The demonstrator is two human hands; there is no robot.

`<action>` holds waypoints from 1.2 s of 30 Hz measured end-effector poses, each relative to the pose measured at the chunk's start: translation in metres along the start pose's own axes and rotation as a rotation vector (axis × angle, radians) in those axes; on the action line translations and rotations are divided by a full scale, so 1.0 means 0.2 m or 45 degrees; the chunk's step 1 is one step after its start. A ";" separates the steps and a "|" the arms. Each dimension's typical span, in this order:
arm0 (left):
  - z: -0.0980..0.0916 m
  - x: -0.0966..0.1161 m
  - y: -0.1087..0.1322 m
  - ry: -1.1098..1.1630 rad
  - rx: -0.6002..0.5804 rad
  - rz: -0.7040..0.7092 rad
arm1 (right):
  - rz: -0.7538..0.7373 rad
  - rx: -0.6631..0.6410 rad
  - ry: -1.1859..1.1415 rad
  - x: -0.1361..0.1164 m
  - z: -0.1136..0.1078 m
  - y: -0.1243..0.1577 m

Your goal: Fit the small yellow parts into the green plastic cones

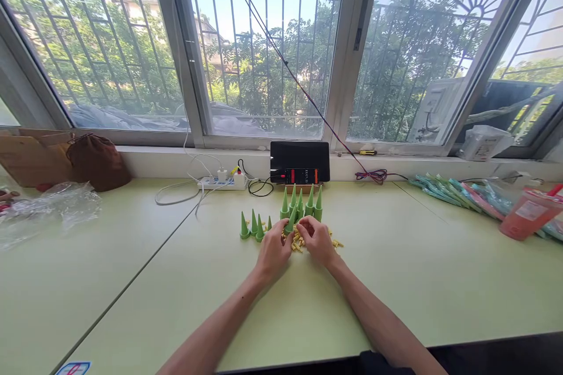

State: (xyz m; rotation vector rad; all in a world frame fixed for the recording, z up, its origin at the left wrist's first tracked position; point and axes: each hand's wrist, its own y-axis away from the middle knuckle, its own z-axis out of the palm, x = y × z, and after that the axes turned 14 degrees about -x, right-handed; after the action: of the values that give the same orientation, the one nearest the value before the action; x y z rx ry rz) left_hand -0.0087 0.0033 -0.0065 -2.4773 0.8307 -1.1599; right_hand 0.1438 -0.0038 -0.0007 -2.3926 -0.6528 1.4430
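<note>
Tabletop (pixel 176 299), held cone (pixel 291 220), yellow pieces (pixel 299 242) partly hidden

A pointy green cone (pixel 291 220) is held, tipped a little sideways. Small yellow bits (pixel 298 241) lie scattered close to it. Other green cones (pixel 244 228) stand point-up behind and beside it.

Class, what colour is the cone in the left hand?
The cone is green, seen best in the head view.
</note>
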 end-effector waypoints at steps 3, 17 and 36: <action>-0.01 0.01 0.00 -0.015 0.024 -0.032 | -0.014 -0.013 0.018 0.00 0.00 0.00; -0.01 0.01 0.00 -0.001 -0.069 -0.096 | -0.049 -0.061 0.021 0.06 0.00 -0.01; -0.02 0.01 0.00 0.195 -0.151 -0.106 | 0.003 -0.170 0.275 0.05 0.00 0.00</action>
State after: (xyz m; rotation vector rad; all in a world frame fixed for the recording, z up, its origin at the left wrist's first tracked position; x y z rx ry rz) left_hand -0.0105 0.0014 -0.0028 -2.5652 0.8676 -1.3814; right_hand 0.1475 0.0013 -0.0086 -2.6035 -0.7118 1.1523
